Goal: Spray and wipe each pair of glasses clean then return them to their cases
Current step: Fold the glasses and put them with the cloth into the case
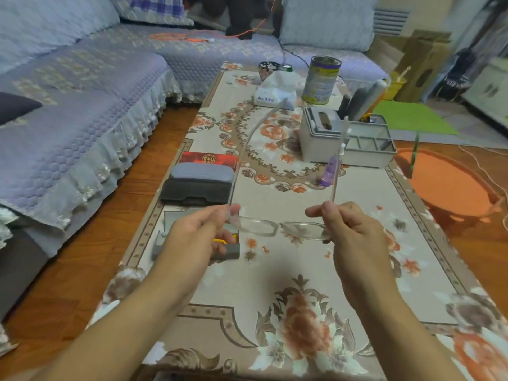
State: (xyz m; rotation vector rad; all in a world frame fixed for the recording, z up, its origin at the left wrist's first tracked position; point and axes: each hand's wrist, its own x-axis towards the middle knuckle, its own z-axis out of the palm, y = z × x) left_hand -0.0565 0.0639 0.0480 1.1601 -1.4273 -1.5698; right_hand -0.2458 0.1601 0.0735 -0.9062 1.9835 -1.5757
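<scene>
We hold the glasses above the table, clear of the flowered cloth, with the temples unfolded and pointing away from us. The left hand pinches the frame at its left hinge between thumb and curled fingers; the right hand pinches the right hinge the same way. We judge that gripping at the hinges keeps fingers off the lenses and lets us inspect both lenses at once before spraying or after wiping; which of the two applies cannot be told from this view. The small purple spray bottle stands upright on the table beyond the right hand, near enough to reach. To the left, near the table edge, a closed grey case rests on a larger dark case, and a red box lies just behind them. Below the left hand an open case lies on the table; something yellow shows inside it, but the hand hides most of the interior, so its contents cannot be confirmed. Farther back stand a grey organizer box with open compartments, a tissue pack and a tin can. No wiping cloth can be identified with certainty.
</scene>
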